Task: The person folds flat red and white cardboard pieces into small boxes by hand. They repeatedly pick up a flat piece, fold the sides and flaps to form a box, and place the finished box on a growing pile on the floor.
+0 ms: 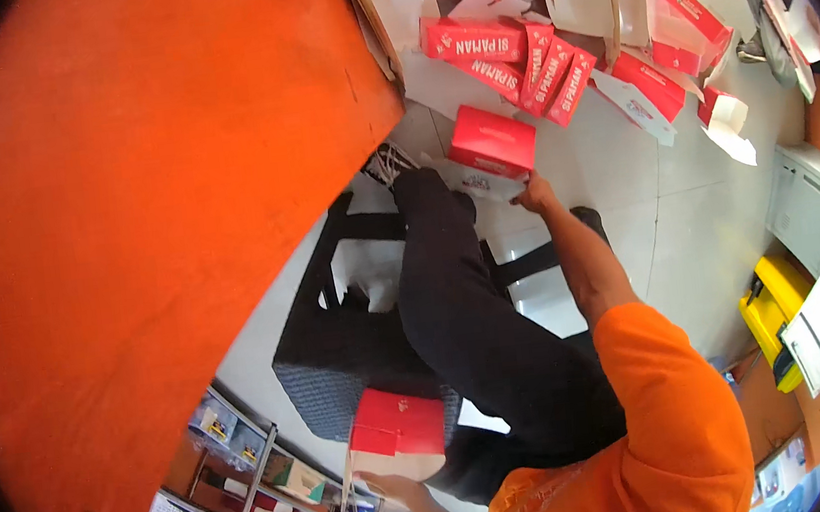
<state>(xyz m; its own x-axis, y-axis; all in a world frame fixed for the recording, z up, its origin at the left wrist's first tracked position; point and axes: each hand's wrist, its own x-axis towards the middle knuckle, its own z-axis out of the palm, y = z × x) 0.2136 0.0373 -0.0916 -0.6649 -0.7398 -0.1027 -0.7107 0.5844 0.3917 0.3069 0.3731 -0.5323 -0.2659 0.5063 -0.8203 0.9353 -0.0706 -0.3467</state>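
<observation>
My right hand (535, 193) reaches down past my knee, its fingers closed on the edge of a red carton (493, 139) with a white printed flap. That carton is above the floor, short of a heap of similar boxes. Lower left, beside a black stool, my left hand (386, 482) is closed on the white lower edge of another red-and-white carton (398, 423). Its fingers are partly hidden behind that carton. Folded red cartons (477, 39) lie heaped on the floor at the top, several with white flaps standing up.
An orange tabletop (145, 204) fills the left side. My black-trousered leg (453, 281) extends beside the black woven stool (315, 396). A yellow bin (776, 317) and a pale cabinet (799, 205) stand at the right. Shelves with small goods (274, 480) are at the lower left.
</observation>
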